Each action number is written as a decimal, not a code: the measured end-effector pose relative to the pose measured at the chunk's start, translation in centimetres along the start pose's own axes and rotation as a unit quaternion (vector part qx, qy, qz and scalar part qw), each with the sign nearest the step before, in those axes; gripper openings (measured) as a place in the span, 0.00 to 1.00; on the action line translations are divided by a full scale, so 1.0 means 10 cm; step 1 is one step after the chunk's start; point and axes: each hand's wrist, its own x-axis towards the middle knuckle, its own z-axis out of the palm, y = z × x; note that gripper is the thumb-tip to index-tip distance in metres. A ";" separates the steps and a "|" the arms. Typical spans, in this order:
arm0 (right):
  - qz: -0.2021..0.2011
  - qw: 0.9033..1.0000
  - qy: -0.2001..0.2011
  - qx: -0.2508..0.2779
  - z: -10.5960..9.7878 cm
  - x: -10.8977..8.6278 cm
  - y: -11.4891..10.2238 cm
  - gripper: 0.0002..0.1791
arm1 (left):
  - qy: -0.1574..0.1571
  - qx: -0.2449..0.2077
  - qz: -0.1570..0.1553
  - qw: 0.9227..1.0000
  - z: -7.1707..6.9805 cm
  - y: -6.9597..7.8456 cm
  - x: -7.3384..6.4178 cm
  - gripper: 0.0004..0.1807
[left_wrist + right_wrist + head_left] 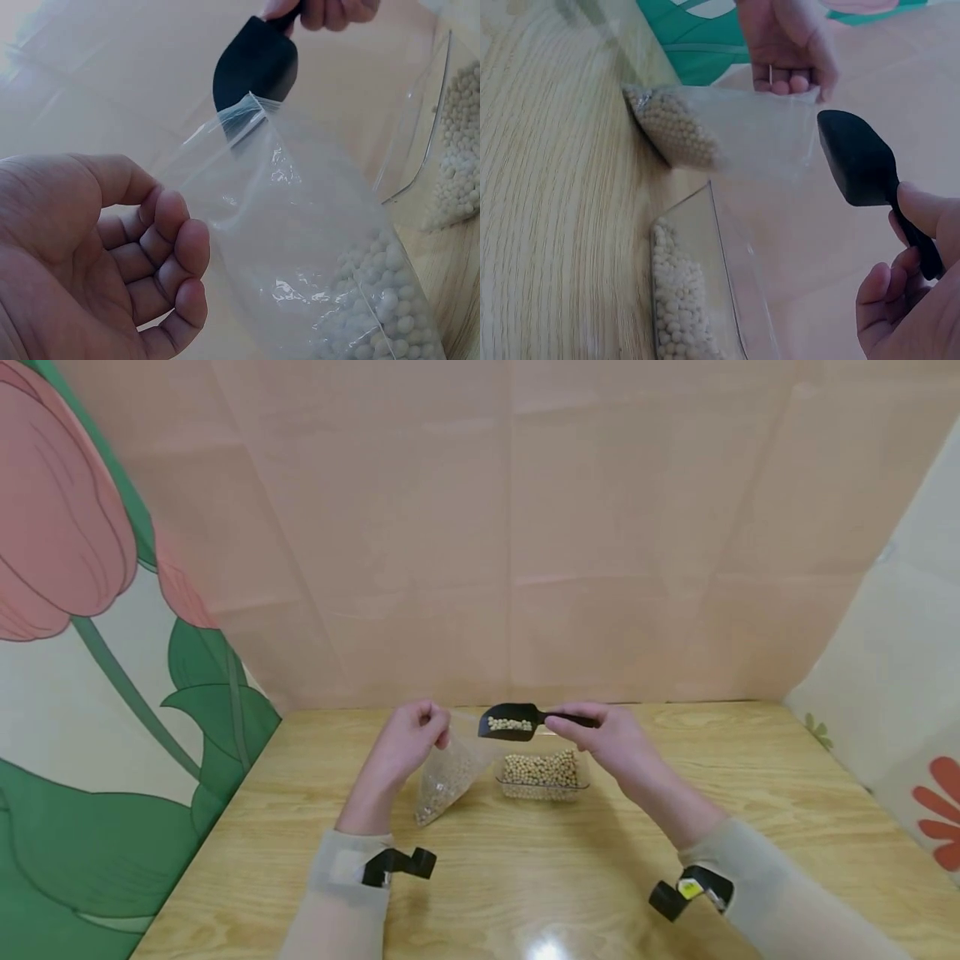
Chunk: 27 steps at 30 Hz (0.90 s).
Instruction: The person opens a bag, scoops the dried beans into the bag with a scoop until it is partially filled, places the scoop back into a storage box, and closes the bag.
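Note:
My left hand (411, 737) pinches the upper edge of a clear zip bag (292, 225), which hangs slanted with pale round beans (382, 300) gathered in its lower corner. A black scoop (517, 713) is held by its handle in my right hand (617, 742), thumb along the top and fingers beneath. Some beans (510, 724) lie in the scoop's bowl. The scoop's tip is level with the bag's mouth and overlaps it in the left wrist view. Below the scoop stands a clear plastic container (582, 786) with many similar beans in it.
The wood-grain table (480, 877) carries the container and stretches to both sides. A plain pinkish backdrop (510, 568) rises behind it. A flower-printed sheet (97, 718) borders the left, and a pale one (885, 693) the right. Each wrist wears a small black camera.

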 end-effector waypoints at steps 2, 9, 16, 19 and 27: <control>-0.001 1.000 -0.005 0.003 0.04 0.01 -0.01 0.33 | -0.001 -0.001 0.001 1.000 0.01 0.00 0.00 0.14; -0.028 0.999 -0.008 -0.014 0.12 0.04 -0.01 0.27 | -0.001 -0.010 0.012 1.000 0.01 0.01 -0.02 0.14; -0.095 0.991 0.000 -0.097 0.17 0.06 -0.09 0.22 | -0.004 -0.012 0.014 1.000 0.01 0.01 -0.02 0.14; -0.121 0.984 0.005 -0.128 0.19 0.07 -0.15 0.21 | -0.004 -0.008 0.013 1.000 0.01 0.01 -0.03 0.14; -0.177 0.967 0.023 -0.183 0.22 0.07 -0.30 0.16 | -0.003 0.001 0.006 1.000 0.00 0.04 -0.03 0.14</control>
